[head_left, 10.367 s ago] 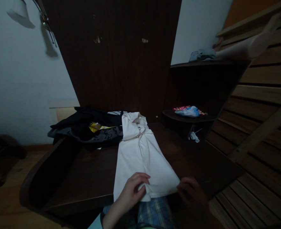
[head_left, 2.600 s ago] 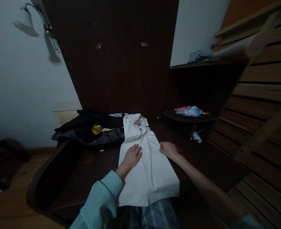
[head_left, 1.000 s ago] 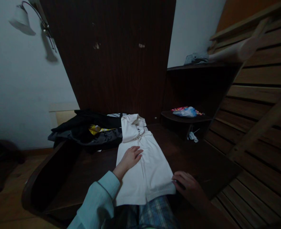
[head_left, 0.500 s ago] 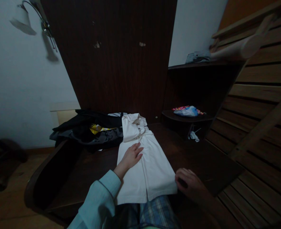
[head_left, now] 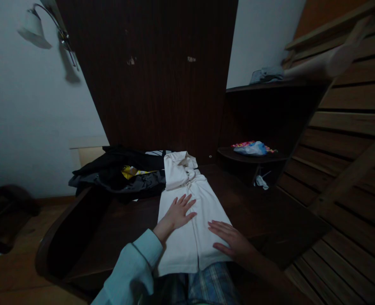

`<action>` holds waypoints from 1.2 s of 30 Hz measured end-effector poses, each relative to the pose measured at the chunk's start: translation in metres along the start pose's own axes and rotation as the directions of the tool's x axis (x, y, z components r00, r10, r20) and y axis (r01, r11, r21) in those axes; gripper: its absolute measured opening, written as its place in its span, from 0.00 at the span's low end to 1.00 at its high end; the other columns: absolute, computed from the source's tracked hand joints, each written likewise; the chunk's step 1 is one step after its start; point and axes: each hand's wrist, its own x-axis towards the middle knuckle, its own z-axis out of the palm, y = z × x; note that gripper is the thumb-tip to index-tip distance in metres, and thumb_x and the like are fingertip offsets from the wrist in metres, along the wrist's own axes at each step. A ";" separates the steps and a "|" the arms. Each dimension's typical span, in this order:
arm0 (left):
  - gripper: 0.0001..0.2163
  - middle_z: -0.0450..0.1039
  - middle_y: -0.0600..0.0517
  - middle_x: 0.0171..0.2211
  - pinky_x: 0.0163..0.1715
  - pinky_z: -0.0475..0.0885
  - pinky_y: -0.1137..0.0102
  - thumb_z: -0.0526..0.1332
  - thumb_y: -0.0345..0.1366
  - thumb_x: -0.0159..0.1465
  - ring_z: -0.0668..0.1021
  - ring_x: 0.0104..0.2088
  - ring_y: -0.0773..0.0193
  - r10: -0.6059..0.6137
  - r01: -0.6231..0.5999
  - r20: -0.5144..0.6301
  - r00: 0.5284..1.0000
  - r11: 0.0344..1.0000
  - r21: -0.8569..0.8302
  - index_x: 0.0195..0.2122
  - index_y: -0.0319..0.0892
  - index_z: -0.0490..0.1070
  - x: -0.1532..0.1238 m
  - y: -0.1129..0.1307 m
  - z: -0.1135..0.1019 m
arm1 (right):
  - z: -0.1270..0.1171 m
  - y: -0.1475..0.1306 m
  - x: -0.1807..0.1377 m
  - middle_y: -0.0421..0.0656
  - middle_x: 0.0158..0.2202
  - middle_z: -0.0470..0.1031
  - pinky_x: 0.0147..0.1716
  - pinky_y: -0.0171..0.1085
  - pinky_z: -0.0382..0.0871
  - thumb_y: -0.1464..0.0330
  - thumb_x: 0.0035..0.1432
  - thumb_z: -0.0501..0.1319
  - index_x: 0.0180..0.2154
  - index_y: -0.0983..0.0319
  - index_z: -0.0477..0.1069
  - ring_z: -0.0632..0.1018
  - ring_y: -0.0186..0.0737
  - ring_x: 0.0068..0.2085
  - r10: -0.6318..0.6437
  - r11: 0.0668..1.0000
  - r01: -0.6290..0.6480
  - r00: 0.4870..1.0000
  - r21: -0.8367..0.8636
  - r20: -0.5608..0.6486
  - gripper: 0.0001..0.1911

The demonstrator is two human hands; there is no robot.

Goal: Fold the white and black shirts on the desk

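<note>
A white hooded garment (head_left: 181, 245) lies folded lengthwise on the dark wooden surface, its hood (head_left: 175, 169) at the far end and its hem close to my lap. My left hand (head_left: 179, 212), in a light green sleeve, rests flat on the middle of the cloth with fingers spread. Nearer the hem, my right hand (head_left: 230, 239) lies over the right edge of the garment, fingers stretched out and apart. Neither hand grips anything.
Dark clothes (head_left: 117, 169) with a yellow patch are heaped at the back left. A corner shelf (head_left: 254, 159) at the right bears a plastic bag (head_left: 251, 148). A wooden slatted panel (head_left: 349, 140) stands along the right side. A wall lamp (head_left: 34, 29) hangs upper left.
My right hand has moved left from the garment's lower right corner onto the cloth, and its curled fingers have straightened. My left hand's fingers have spread wider in about the same place.
</note>
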 end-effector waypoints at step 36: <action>0.32 0.40 0.42 0.62 0.56 0.45 0.51 0.41 0.55 0.59 0.44 0.60 0.47 -0.053 0.054 0.011 0.999 0.992 -0.116 0.59 0.41 0.47 -0.042 0.068 0.010 | 0.004 0.005 0.196 0.53 0.37 0.75 0.36 0.36 0.63 0.69 0.49 0.56 0.35 0.67 0.71 0.74 0.47 0.40 0.442 0.897 -0.442 0.895 0.011 -0.067 0.11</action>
